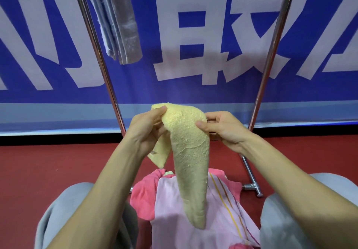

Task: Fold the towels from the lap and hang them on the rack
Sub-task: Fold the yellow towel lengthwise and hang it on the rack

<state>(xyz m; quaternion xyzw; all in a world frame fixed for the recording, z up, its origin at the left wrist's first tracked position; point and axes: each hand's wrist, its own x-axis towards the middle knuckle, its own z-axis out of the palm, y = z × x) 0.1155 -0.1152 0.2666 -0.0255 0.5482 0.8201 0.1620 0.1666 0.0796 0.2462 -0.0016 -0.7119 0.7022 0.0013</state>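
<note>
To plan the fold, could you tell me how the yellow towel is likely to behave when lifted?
Probably floppy: the yellow towel sags in a long drape below the left hand and right hand, which pinch its top. Likely light, since fingertip pinches alone hold it up. Its looped pile looks rough, so it should hardly slip.

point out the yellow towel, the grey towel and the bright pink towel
yellow towel (190, 152): head view, middle of the hanging part
grey towel (120, 22): head view, middle of the folded strip
bright pink towel (143, 194): head view, its bunched left side
</note>
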